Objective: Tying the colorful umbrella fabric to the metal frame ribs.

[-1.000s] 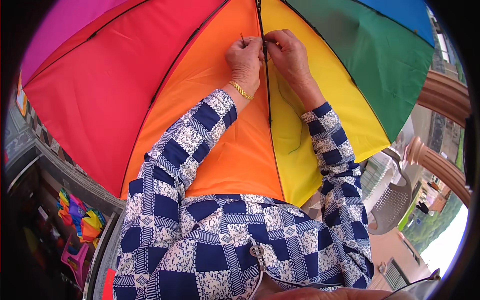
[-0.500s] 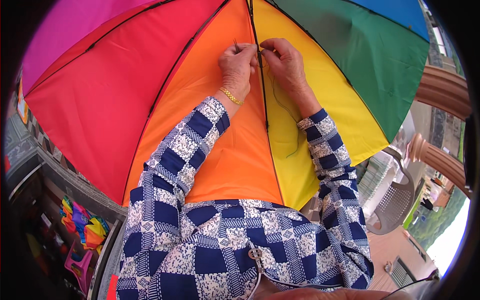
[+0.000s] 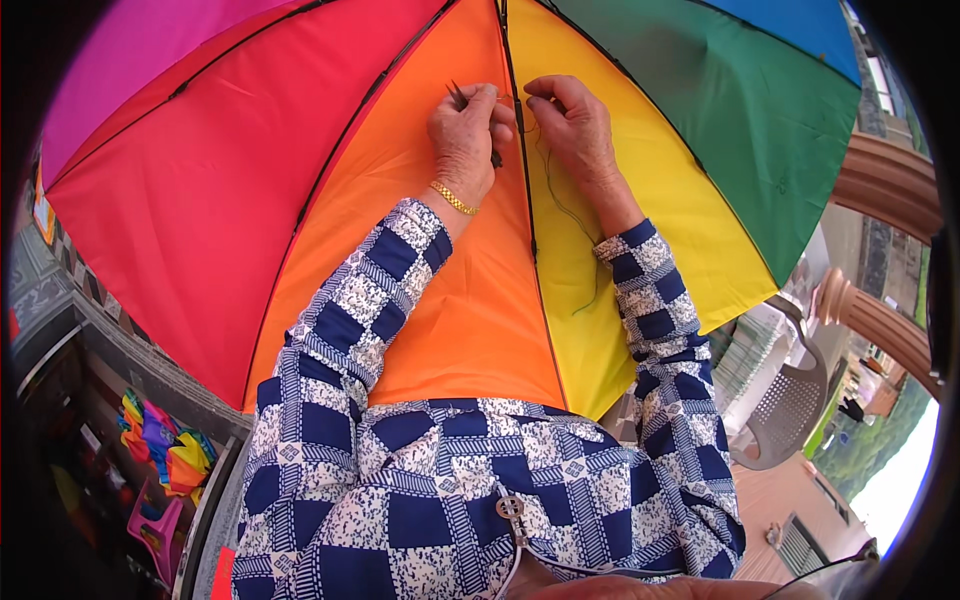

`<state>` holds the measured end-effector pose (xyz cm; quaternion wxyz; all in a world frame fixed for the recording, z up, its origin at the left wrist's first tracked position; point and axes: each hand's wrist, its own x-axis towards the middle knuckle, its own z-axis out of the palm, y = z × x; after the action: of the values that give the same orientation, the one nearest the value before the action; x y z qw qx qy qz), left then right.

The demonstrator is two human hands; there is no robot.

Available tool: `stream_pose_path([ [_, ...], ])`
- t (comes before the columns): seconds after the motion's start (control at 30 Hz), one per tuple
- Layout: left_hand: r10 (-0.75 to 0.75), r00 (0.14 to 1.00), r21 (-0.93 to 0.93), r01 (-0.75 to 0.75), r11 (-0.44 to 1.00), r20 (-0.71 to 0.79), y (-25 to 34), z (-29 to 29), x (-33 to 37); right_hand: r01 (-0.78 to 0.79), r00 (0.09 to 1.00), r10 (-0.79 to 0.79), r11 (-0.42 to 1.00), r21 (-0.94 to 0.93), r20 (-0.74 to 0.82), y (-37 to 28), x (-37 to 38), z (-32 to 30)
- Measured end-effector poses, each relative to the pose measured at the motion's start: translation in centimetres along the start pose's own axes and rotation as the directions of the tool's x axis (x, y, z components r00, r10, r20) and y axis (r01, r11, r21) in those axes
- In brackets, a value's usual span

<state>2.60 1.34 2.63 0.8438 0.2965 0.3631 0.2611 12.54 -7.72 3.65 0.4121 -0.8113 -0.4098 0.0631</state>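
Observation:
A multicoloured umbrella (image 3: 440,300) lies spread open before me, its inner side with black ribs showing. My left hand (image 3: 467,130) is over the orange panel, just left of the middle rib (image 3: 521,150). Closed in it are small dark thread snips (image 3: 457,95), two pointed tips jutting above the fingers and a dark end below the palm. Over the yellow panel, my right hand (image 3: 572,125) pinches a dark thread (image 3: 562,205) close to the same rib. The thread trails loosely down the yellow cloth. Whether a needle is in that pinch is hidden.
On the right stand a grey perforated plastic chair (image 3: 790,405) and brownish round columns (image 3: 890,185). At lower left, a bundle of rainbow cloth (image 3: 168,448) is near a pink plastic stool (image 3: 155,525). The umbrella's edge reaches to my lap.
My left hand has drawn slightly left and down, away from the rib, and the snips have turned in its fingers. The right hand is almost unmoved.

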Motion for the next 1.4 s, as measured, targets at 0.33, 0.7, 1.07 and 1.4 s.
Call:
stream_pose_path([
  [0.33, 0.041, 0.998, 0.039, -0.043, 0.998, 0.046, 0.1, -0.7, -0.2, 0.203, 0.974, -0.21, 0.976, -0.085, -0.082, -2.2, 0.1, -0.3],
  [0.7, 0.053, 0.998, 0.003, -0.053, 0.999, 0.021, 0.3, -0.8, -0.4, 0.197, 0.979, -0.204, 0.963, -0.185, -0.02, -2.1, 0.9, 1.0],
  [1.07, 0.086, 0.996, 0.021, -0.086, 0.996, -0.013, 0.3, 0.0, -0.2, -0.074, 0.997, 0.075, 0.967, 0.244, 0.002, -1.7, 0.7, -0.2],
  [1.4, 0.029, 0.997, 0.01, -0.029, 1.0, -0.077, 0.5, 0.3, -0.1, -0.376, 0.916, 0.384, 0.715, 0.589, 0.119, -0.5, 0.3, -1.8],
])
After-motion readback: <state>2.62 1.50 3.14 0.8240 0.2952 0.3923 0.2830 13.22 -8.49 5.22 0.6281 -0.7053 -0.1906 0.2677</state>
